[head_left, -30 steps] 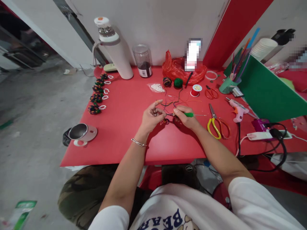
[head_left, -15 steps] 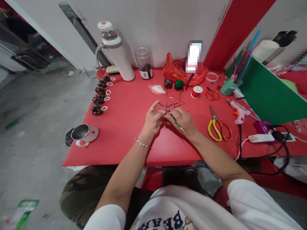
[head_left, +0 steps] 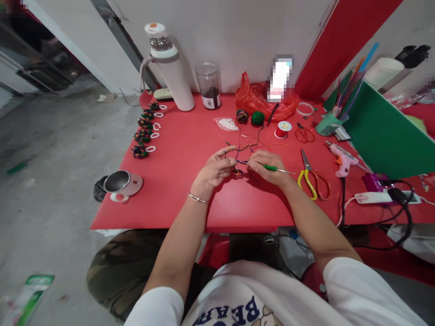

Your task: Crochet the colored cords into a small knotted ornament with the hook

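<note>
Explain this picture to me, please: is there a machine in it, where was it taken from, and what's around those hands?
There's no robot: a person works with two bare hands, filmed by a camera worn on the head, looking forward and down. The left hand pinches dark purple yarn; the right hand holds a slim metal tool with a green grip. A small multicoloured yarn piece shows just below; I can't tell whether it hangs or lies. On the red table are a round green yarn ball, a clear plastic bag of white beads, a red thread spool and a pink glue gun.
</note>
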A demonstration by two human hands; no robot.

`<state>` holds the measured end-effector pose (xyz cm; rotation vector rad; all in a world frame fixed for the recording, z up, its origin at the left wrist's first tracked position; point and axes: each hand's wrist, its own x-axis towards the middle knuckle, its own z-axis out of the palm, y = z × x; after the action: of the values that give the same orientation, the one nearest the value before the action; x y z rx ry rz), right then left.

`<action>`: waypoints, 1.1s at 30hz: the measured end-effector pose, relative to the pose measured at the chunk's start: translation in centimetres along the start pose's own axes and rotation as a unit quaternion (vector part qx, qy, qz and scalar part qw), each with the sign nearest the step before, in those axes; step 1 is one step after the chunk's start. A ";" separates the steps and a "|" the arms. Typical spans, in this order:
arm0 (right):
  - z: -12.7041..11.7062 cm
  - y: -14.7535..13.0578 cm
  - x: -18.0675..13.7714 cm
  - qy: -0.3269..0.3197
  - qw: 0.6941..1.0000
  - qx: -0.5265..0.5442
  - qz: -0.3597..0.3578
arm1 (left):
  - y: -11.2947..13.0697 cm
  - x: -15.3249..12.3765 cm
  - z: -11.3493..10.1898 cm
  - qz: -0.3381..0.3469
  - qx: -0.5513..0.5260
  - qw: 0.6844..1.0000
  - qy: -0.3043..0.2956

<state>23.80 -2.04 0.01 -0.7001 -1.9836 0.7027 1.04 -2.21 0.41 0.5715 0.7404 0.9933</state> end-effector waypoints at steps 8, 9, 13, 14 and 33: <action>2.1 -0.6 0.0 0.051 0.926 0.286 0.243 | -1.3 0.6 0.6 0.059 0.039 0.997 -0.027; 2.5 -0.6 0.0 0.058 0.916 0.299 0.261 | -1.6 0.7 0.9 0.074 0.042 0.996 -0.020; 3.3 -0.5 0.1 0.089 0.907 0.281 0.301 | -2.0 0.7 1.5 0.111 0.054 0.992 -0.007; 3.3 -0.5 0.0 0.089 0.908 0.276 0.302 | -2.0 0.7 1.6 0.120 0.055 0.991 -0.004; 4.4 -0.5 -0.2 0.209 0.970 -0.112 0.044 | -3.5 0.5 4.3 0.240 0.084 0.958 0.133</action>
<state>19.92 -3.40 -1.67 -0.9896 -1.6615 0.3449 6.43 -3.67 0.43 0.7985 0.9551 1.4877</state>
